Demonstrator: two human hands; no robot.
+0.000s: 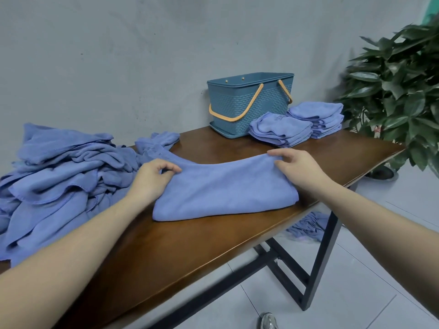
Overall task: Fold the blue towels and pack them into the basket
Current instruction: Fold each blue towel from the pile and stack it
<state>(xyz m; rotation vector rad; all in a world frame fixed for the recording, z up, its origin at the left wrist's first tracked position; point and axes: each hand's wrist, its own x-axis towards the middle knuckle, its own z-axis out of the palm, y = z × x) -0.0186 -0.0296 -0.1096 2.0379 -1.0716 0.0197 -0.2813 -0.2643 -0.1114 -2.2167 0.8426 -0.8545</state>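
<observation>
Your left hand pinches the far left corner of the towel between thumb and curled fingers, and your right hand grips its far right corner, fingers bent over the folded edge. The towel lies folded in half on the wooden table, near the middle, its far edge lifted slightly between your two hands while the near edge rests flat. To the left, a loose heap of unfolded towels spreads across the table's left end, touching the towel you hold. At the far side stands the basket, blue with orange handles hanging down its sides; you cannot see whether anything lies inside it. Just right of the basket sit two stacks of folded towels, side by side and touching. Another towel lies on the floor under the table's right end, and a leafy plant stands at the far right.
</observation>
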